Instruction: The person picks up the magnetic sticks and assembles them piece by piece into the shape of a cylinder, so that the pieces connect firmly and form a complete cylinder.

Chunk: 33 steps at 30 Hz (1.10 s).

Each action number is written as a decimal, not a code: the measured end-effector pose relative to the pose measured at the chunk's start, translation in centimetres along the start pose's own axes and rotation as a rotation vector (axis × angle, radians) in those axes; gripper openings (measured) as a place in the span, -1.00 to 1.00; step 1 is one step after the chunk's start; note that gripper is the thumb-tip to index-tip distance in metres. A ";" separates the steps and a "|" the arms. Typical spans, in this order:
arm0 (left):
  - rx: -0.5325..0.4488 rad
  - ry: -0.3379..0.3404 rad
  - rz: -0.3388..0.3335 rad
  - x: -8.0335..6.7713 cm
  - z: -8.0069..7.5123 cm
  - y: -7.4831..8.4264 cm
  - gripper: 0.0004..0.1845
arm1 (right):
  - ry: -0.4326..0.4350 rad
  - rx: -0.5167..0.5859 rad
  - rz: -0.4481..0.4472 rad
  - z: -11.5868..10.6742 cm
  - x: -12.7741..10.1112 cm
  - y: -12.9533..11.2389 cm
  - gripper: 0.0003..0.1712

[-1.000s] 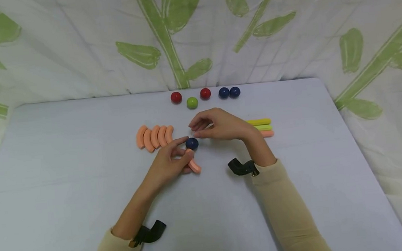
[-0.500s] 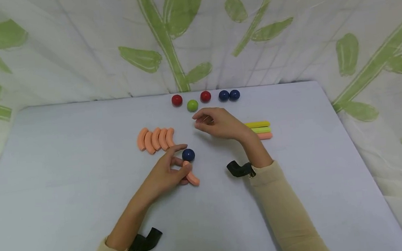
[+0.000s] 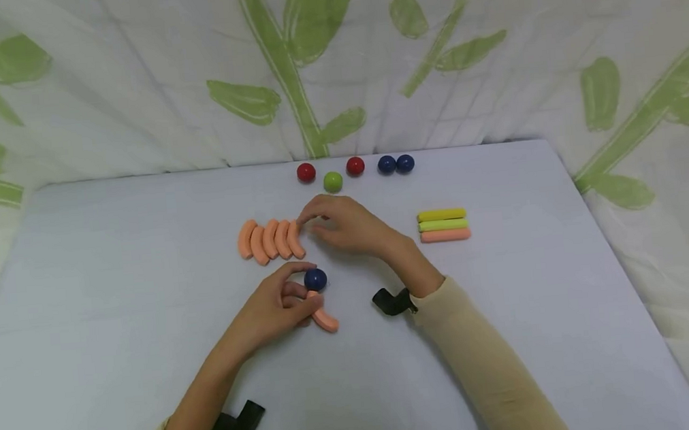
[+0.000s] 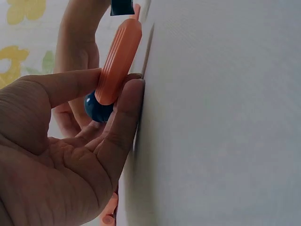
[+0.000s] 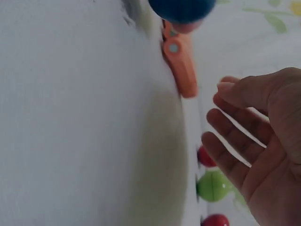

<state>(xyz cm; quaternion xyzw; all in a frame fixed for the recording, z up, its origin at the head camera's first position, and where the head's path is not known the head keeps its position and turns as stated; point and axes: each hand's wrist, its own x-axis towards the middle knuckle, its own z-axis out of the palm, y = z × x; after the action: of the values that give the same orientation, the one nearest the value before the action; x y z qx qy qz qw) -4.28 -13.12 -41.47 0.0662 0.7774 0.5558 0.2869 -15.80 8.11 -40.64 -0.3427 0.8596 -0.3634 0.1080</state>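
Observation:
My left hand point(image 3: 272, 306) pinches a curved orange piece point(image 3: 326, 321) between thumb and fingers. At its upper end sits a dark blue ball point(image 3: 316, 279), touching the piece, and my index finger lies along the ball's far side. Grooves run along the orange piece point(image 4: 120, 61) in the left wrist view. My right hand point(image 3: 345, 225) hovers by the right end of a row of several curved orange pieces point(image 3: 269, 240), its fingers loosely bent. In the right wrist view the right hand point(image 5: 263, 141) holds nothing, apart from an orange piece point(image 5: 181, 70).
Along the table's back edge lie two red balls point(image 3: 306, 172), a green ball point(image 3: 333, 182) and two blue balls point(image 3: 396, 164). On the right, yellow, light green and pink sticks point(image 3: 444, 225) lie side by side. A flowered white cloth point(image 3: 164, 121) hangs behind the white table point(image 3: 112, 297).
My left hand has come down and slightly left with the orange piece and blue ball. My right hand has moved left towards the orange row, uncovering the sticks.

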 end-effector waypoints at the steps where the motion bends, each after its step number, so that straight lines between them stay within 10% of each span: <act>1: 0.000 -0.007 -0.003 -0.1 0.0 0.0 -0.33 | -0.006 -0.010 -0.016 0.3 0.0 -0.2 -0.74; 19: 0.025 -0.042 -0.017 -0.7 -0.2 -0.3 -0.41 | -0.062 -0.384 0.013 1.0 -0.8 -2.1 -0.82; 33: -0.015 -0.014 -0.012 -0.3 -0.6 -0.5 -0.44 | -0.102 -0.217 0.078 0.3 -1.5 -0.9 -0.74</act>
<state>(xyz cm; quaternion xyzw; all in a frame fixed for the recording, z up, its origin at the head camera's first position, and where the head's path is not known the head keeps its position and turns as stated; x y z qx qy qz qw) -4.26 -13.94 -41.69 0.0632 0.7715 0.5594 0.2964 -14.11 8.51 -40.36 -0.3367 0.8999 -0.2457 0.1280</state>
